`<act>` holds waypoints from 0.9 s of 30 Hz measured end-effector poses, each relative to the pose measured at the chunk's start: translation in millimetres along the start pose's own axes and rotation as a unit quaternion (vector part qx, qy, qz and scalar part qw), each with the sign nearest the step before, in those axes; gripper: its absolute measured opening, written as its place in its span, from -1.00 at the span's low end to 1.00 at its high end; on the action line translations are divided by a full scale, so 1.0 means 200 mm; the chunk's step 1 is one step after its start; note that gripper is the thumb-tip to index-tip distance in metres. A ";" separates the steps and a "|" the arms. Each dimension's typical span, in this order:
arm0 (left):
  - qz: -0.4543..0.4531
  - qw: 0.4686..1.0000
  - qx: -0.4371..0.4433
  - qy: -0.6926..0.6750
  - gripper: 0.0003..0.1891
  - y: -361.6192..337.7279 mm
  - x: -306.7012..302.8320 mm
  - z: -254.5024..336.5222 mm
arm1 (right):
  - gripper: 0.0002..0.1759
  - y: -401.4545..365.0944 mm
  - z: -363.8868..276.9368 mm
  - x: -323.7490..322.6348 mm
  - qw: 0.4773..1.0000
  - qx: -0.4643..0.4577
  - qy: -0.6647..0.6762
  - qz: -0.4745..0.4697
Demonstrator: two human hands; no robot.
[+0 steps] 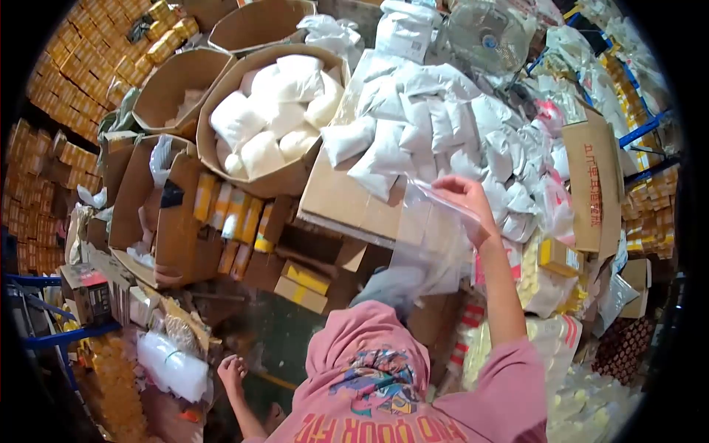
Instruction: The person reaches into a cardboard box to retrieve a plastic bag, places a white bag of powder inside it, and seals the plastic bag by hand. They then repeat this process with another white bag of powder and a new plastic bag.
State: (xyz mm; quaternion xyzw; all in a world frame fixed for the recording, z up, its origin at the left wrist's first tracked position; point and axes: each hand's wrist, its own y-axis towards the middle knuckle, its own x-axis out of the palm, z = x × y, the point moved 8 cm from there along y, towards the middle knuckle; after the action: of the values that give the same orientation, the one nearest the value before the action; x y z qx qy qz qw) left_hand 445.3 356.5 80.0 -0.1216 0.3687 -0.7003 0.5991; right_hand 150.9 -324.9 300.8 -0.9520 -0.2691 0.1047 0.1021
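Observation:
My right hand (464,198) is raised over the front of the packing surface, its fingers pinching the top edge of a clear plastic bag (432,236). The thin bag hangs down below the hand. Just beyond it lies a heap of white filled pouches (436,111) on cardboard (347,193). Low on the left, my left hand (232,371) is beside my body with its fingers curled together; whatever may be between them is too small to make out.
An open carton (210,136) of white bags stands behind left, with more open boxes (159,88) around it. Yellow-and-white boxes (236,214) are stacked underneath. A brown carton flap (591,184) stands on the right, near a fan (490,41). Bubble wrap (171,367) lies lower left.

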 end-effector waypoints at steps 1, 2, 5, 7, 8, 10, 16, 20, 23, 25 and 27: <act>-0.039 0.999 -0.003 -0.026 -0.91 0.08 -0.16 -0.09 | -0.82 -0.01 -0.09 0.12 1.000 -0.016 0.001 -0.024; -0.029 0.999 -0.022 0.007 -0.94 0.09 -0.23 -0.13 | -0.82 0.01 -0.08 0.22 0.999 -0.016 0.013 -0.035; -0.069 0.978 -0.150 0.128 -0.93 0.11 -0.05 -0.21 | -0.83 -0.01 0.00 0.47 0.998 0.011 0.040 -0.045; -0.198 0.952 -0.170 0.161 -0.92 0.25 0.29 -0.33 | -0.81 0.03 0.06 0.53 0.998 -0.004 0.040 -0.044; -0.284 0.925 -0.175 0.181 -0.92 0.29 0.46 -0.36 | -0.83 0.05 -0.03 0.49 0.997 -0.068 -0.033 -0.004; -0.285 0.913 0.041 0.288 -0.92 0.67 0.64 -0.26 | -0.81 0.16 -0.13 0.33 0.996 -0.086 -0.007 0.012; -0.193 0.960 0.055 0.194 -0.87 1.02 0.04 0.43 | -0.45 -0.07 -0.49 0.37 0.974 -0.206 -0.082 0.049; -0.180 0.960 0.058 0.207 -0.85 1.42 -0.69 0.07 | -0.60 -0.49 -0.11 0.52 0.951 -0.249 0.102 0.149; -0.180 0.960 0.041 0.210 -0.84 1.63 -0.93 -0.59 | -0.58 -1.01 0.68 0.59 0.904 -0.135 0.235 0.331; -0.290 0.864 -0.366 -0.189 -0.92 1.64 -1.03 -1.35 | -0.68 -1.49 1.14 0.59 0.927 -0.088 0.097 0.351; -0.401 0.865 -0.229 0.197 -0.84 1.45 -1.04 -1.47 | -0.66 -2.10 1.36 0.60 0.889 -0.055 0.081 0.446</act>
State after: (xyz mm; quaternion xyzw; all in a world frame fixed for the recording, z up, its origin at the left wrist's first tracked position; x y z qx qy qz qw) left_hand 535.9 656.3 -261.6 -0.2519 0.5486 -0.7854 0.1368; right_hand -24.7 126.6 128.0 -0.9809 0.1882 0.0470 0.0130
